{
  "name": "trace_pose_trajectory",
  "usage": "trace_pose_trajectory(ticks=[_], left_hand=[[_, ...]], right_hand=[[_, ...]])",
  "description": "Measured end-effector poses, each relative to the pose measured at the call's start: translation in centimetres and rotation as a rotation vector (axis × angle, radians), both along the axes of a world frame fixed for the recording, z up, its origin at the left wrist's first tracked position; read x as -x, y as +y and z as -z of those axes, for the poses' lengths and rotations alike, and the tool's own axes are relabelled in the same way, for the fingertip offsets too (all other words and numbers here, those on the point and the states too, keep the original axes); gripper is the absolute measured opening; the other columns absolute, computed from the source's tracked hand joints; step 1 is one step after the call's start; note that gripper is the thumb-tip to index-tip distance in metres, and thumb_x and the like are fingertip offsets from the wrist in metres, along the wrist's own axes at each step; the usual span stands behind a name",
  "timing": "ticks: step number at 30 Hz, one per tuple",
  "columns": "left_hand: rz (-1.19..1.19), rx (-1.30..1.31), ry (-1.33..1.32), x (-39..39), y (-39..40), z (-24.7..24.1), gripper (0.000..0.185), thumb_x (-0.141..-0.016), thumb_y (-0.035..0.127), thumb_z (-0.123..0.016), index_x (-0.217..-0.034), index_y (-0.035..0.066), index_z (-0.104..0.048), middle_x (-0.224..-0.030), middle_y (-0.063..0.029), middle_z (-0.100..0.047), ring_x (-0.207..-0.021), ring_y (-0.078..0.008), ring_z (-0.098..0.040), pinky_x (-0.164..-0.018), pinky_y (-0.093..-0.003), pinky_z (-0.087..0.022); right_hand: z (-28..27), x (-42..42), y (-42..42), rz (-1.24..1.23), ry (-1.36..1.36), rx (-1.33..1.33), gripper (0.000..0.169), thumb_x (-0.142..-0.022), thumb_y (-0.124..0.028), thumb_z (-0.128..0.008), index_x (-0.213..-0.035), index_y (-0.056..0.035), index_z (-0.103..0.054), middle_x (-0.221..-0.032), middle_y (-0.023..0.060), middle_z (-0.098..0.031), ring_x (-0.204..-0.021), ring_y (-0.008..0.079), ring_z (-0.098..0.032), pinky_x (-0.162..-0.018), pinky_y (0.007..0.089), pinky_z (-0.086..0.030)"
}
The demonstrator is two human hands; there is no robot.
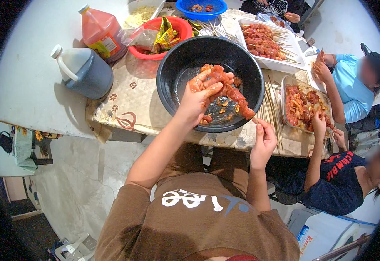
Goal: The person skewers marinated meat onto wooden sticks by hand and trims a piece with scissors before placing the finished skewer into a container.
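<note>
My left hand (200, 93) holds a long strip of raw marinated meat (234, 94) over a black plastic basin (163, 94). The strip slants down to the right, past the basin's inner wall. At its lower end, my right hand (264, 138) pinches the end of a thin bamboo skewer that seems to run into the meat; most of the skewer is hidden. More meat pieces and bits of marinade lie in the basin. Right of it, a bundle of bare bamboo skewers (269, 114) rests on the patterned tablecloth (137, 112).
A white tray (299, 49) of skewered meat and a glass dish (283, 112) of meat stand right, where two people work. A red basin (186, 27) with packets, a blue basin (222, 8) and two plastic jugs (87, 73) stand behind and left.
</note>
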State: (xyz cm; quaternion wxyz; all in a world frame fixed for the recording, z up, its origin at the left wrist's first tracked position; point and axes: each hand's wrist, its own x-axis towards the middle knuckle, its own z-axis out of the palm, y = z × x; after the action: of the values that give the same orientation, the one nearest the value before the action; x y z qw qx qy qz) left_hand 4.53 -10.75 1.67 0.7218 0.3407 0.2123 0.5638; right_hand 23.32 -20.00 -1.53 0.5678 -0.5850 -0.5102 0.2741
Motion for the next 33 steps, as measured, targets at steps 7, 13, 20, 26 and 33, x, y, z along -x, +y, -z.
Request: trace_pose_trajectory(ticks=[7, 13, 20, 26, 33], left_hand=[[-0.004, 0.022, 0.050, 0.1, -0.1, -0.2, 0.041, -0.085, 0.005, -0.056, -0.123, -0.002, -0.043, -0.119, -0.0158, -0.055, -0.112, -0.0246, -0.053, -0.097, -0.0350, -0.042], [-0.005, -0.020, 0.116, 0.0, -0.1, 0.1, 0.040, -0.086, 0.010, -0.057, -0.123, -0.001, -0.044, -0.118, -0.0158, -0.056, -0.112, -0.0243, -0.053, -0.096, -0.0351, -0.043], [-0.057, 0.100, -0.146, 0.4, 0.0, -0.2, 0.032, -0.090, 0.021, -0.053, -0.115, 0.001, -0.050, -0.120, -0.0166, -0.053, -0.109, -0.0276, -0.054, -0.095, -0.0370, -0.043], [-0.115, 0.112, -0.122, 0.5, 0.4, 0.6, 0.026, -0.091, 0.020, -0.051, -0.109, 0.001, -0.054, -0.117, -0.0172, -0.055, -0.109, -0.0274, -0.055, -0.095, -0.0372, -0.043], [-0.068, 0.127, -0.144, 0.4, 0.2, 0.4, 0.027, -0.091, 0.020, -0.051, -0.109, -0.001, -0.053, -0.114, -0.0171, -0.057, -0.109, -0.0285, -0.055, -0.098, -0.0381, -0.041]], right_hand=[[-0.2, 0.9, 0.1, 0.032, -0.118, -0.044, 0.014, -0.088, -0.007, -0.053, -0.093, 0.0014, -0.063, -0.082, 0.0081, -0.056, -0.076, 0.0165, -0.052, -0.069, 0.0268, -0.041], [-0.5, 1.5, 0.4, 0.034, -0.114, -0.064, 0.015, -0.088, -0.008, -0.053, -0.092, 0.0018, -0.063, -0.081, 0.0089, -0.057, -0.077, 0.0180, -0.053, -0.070, 0.0291, -0.042], [-0.5, 1.3, 0.6, -0.031, 0.054, -0.021, 0.011, -0.087, -0.007, -0.054, -0.094, 0.0001, -0.058, -0.078, 0.0020, -0.053, -0.072, 0.0092, -0.047, -0.065, 0.0229, -0.038], [0.0, 1.4, 0.6, -0.083, 0.129, -0.004, 0.006, -0.086, -0.002, -0.053, -0.092, -0.0029, -0.050, -0.080, -0.0016, -0.047, -0.068, 0.0051, -0.040, -0.062, 0.0190, -0.034], [0.2, 1.6, 0.7, -0.055, 0.087, -0.048, 0.006, -0.086, -0.001, -0.052, -0.091, -0.0009, -0.050, -0.081, 0.0019, -0.050, -0.070, 0.0082, -0.045, -0.064, 0.0229, -0.039]])
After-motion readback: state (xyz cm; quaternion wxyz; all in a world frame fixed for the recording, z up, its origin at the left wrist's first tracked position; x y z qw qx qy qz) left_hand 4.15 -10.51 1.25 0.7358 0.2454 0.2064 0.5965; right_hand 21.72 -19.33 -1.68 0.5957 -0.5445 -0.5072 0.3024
